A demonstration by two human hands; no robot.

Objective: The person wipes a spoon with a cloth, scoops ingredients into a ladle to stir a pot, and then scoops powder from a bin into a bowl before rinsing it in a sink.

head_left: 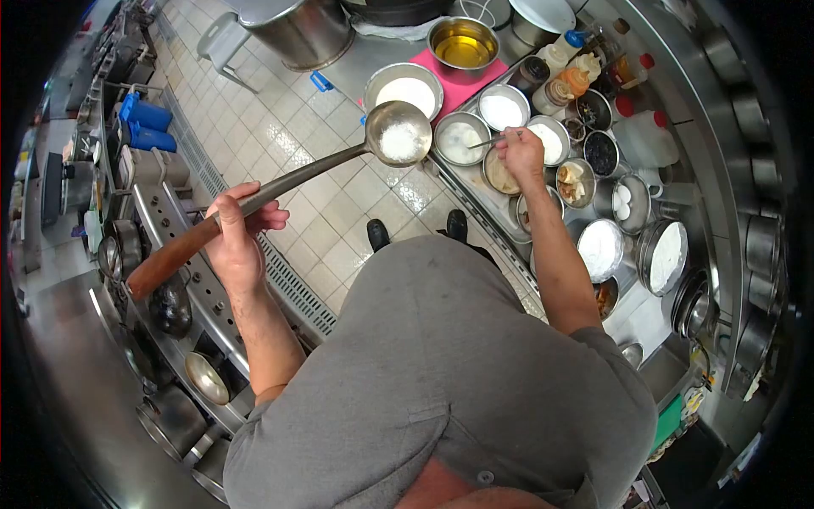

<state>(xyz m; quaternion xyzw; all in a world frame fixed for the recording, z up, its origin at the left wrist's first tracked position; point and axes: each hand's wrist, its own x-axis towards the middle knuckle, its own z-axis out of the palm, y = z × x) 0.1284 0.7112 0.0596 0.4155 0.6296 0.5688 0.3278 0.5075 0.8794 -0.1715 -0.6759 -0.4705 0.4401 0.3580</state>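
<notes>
My left hand (236, 240) grips the wooden handle of a long steel ladle (397, 133), held level over the tiled floor; its bowl holds a heap of white powder. The ladle bowl hovers just left of the seasoning counter. My right hand (520, 153) pinches a small metal spoon (490, 142) whose tip reaches into a steel bowl of white seasoning (460, 138). Around that hand stand several other steel bowls with white powders, dark flakes and pale pastes.
A bowl of yellow oil (463, 44) sits on a pink cloth at the back. Sauce bottles (570, 64) line the counter's far side. A large steel pot (298, 30) stands on the floor. Stove burners and valves (182, 297) run along the left.
</notes>
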